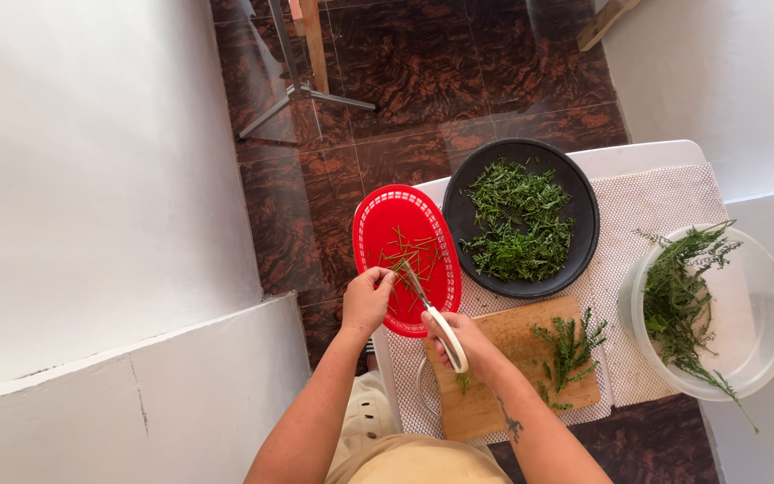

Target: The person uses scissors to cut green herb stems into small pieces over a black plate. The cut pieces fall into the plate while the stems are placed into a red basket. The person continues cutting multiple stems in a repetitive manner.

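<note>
Scissors (434, 315) with white handles sit in the right hand (459, 339), whose fingers are curled through the loops; the blades point up and away from the person and reach over the near edge of a red oval basket (371, 235). Whether the blades are parted or closed on anything is too small to tell. The left hand (367, 300) is just beside the blades at the basket's near rim, its fingertips pinched together on what looks like a thin green stem (393, 280), though the stem itself is hard to make out there. Bare stems (409, 255) lie scattered inside the basket.

Touching the basket's right side is a round black plate (575, 193) heaped with stripped green leaves (517, 224). Below the plate, and directly under the right forearm, lies a wooden cutting board (503, 350) carrying a few leafy sprigs (571, 348). Further right stands a clear plastic bowl (759, 309) holding long uncut herb branches (683, 300), some hanging over its rim. All of these rest on a white mesh mat (665, 202) spread over a white table (638, 154).

Beyond the table is a dark brown marbled tile floor (423, 81), with the metal legs of a stand (302, 90) on it. White walls (82, 179) close in on the left and right.
</note>
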